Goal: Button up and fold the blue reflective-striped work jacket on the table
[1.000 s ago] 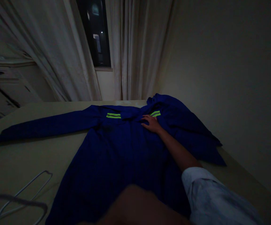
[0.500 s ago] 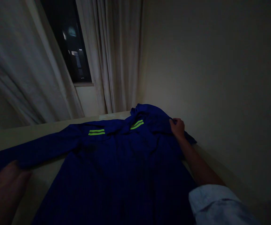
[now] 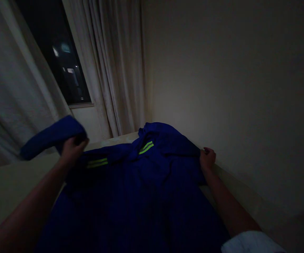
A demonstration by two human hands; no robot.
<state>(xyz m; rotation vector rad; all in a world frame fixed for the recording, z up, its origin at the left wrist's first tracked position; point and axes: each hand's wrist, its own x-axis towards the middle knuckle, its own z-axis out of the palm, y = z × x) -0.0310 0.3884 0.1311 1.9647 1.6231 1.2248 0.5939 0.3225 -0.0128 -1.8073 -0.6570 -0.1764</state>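
Fingers of left hand (image 3: pixel 72 151) closed round raised left sleeve (image 3: pixel 52 133); right hand's (image 3: pixel 207 161) curled on right sleeve (image 3: pixel 182 144). Blue jacket (image 3: pixel 141 196) spread over pale surface (image 3: pixel 7 189). Probably light, soft, limp; best gripped at cuffs, shoulder seams.

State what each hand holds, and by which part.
The left hand holds the blue garment by one raised sleeve; the right hand grips its other sleeve.
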